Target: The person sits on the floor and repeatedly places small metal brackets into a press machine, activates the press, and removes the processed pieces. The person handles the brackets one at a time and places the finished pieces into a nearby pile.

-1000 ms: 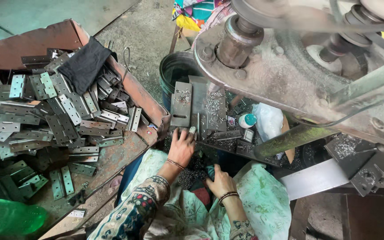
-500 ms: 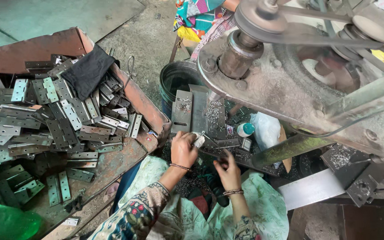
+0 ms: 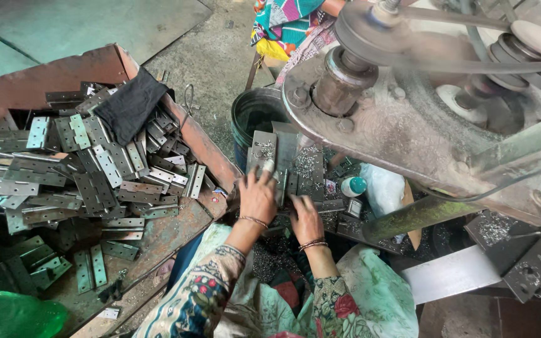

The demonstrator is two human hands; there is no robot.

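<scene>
Metal plates [image 3: 283, 164] lie flat on the small work bed under the belt-driven machine [image 3: 421, 119], and both hands rest on them. Room here is tight: the machine's heavy arm overhangs the bed from the right and above, a dark bucket [image 3: 255, 116] stands just behind the plates, and the rusty edge of the tray [image 3: 205, 150] heaped with hinge plates [image 3: 101, 169] closes in on the left. A white bottle with a teal cap [image 3: 352, 186] and a pale bag [image 3: 383, 188] crowd the right side of the bed. The only open way in is from the lap, between the tray's corner and the slanted green bar [image 3: 417, 216]. The left hand [image 3: 258, 197] reaches forward with the wrist straight, palm down, fingers spread over the left plate, one fingertip wrapped in pale tape. The right hand [image 3: 306, 218] sits just beside it and a little nearer the body, palm down, fingers pressed to the lower edge of the plates. Neither hand is seen closed around anything; both lie flat, close together but not touching. A black cloth [image 3: 129, 106] lies on the heap, well apart from the hands.
</scene>
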